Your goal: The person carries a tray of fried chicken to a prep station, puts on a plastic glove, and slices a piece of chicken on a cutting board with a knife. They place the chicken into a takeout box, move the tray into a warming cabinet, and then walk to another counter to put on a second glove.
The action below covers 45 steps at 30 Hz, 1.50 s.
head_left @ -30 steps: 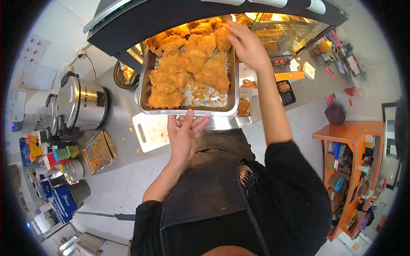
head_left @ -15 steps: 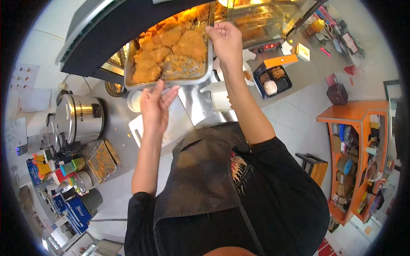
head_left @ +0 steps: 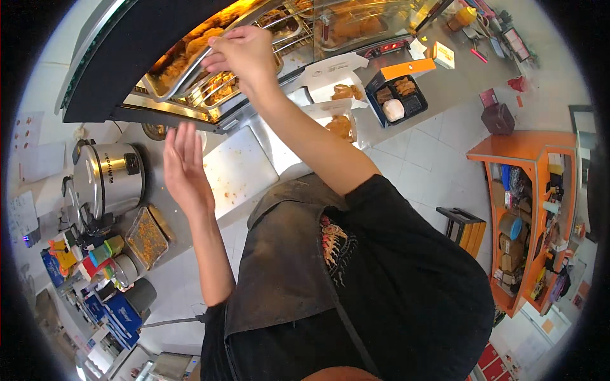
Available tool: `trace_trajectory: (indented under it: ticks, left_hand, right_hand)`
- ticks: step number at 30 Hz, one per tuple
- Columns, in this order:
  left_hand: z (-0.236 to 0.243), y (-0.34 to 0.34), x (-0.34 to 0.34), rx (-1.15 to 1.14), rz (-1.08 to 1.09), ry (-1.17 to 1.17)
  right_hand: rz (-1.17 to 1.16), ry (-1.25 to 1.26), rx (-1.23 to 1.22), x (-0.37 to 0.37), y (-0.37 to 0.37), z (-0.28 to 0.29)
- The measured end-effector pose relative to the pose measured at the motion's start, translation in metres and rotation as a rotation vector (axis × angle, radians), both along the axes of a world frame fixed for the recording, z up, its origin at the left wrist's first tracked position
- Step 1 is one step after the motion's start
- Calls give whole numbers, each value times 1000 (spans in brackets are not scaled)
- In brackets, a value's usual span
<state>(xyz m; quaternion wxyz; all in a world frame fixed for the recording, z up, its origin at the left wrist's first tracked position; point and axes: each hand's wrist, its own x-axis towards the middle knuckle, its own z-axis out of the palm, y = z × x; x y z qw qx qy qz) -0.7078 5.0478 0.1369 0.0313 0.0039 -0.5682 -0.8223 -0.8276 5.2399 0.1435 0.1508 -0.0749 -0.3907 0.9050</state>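
Observation:
A metal tray (head_left: 170, 81) full of fried chicken pieces (head_left: 198, 44) sits tilted inside a glass warming cabinet (head_left: 190, 63) at the top. My right hand (head_left: 240, 54) grips the tray's near right rim at the cabinet opening. My left hand (head_left: 185, 166) hangs below the cabinet with flat, spread fingers, holding nothing, just left of a white cutting board (head_left: 237, 169) dotted with crumbs.
A steel rice cooker (head_left: 107, 178) and a crumb-filled tray (head_left: 146, 237) stand on the left counter among small containers. Open meal boxes (head_left: 398, 95) with food lie to the right of the board. An orange shelf unit (head_left: 527, 216) stands at the far right.
The tray of chicken has gone from in front of me up and left into the cabinet. My left hand has let go of its underside and dropped away.

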Motion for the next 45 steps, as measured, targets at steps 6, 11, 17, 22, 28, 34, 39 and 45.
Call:
trace_trajectory:
  ticks: [6, 11, 17, 22, 28, 34, 39, 45]
  left_hand:
    - [-36, -48, 70, -155, 73, -135]
    - [-56, -76, 99, -168, 157, -194]
    - [-65, -96, 129, -138, 338, -282]
    - [-76, -120, 144, -100, 398, -365]
    - [-72, -138, 156, -70, 483, -418]
    - [-69, -171, 179, -100, 499, -389]
    - [-79, -217, 217, -107, 584, -411]
    - [-88, -292, 291, -61, 721, -447]
  right_hand:
    - [137, -24, 53, -36, -25, -11]
    - [189, -102, 604, -30, -1, -34]
    - [-854, -93, 740, 19, 94, -114]
    - [-744, -103, 959, 5, 136, -143]
    - [-623, -140, 957, 12, 70, -131]
    - [-451, -2, 1031, 9, -29, -136]
    - [-429, 39, 1164, 16, -104, -129]
    - [-448, 37, 1240, 24, -159, -135]
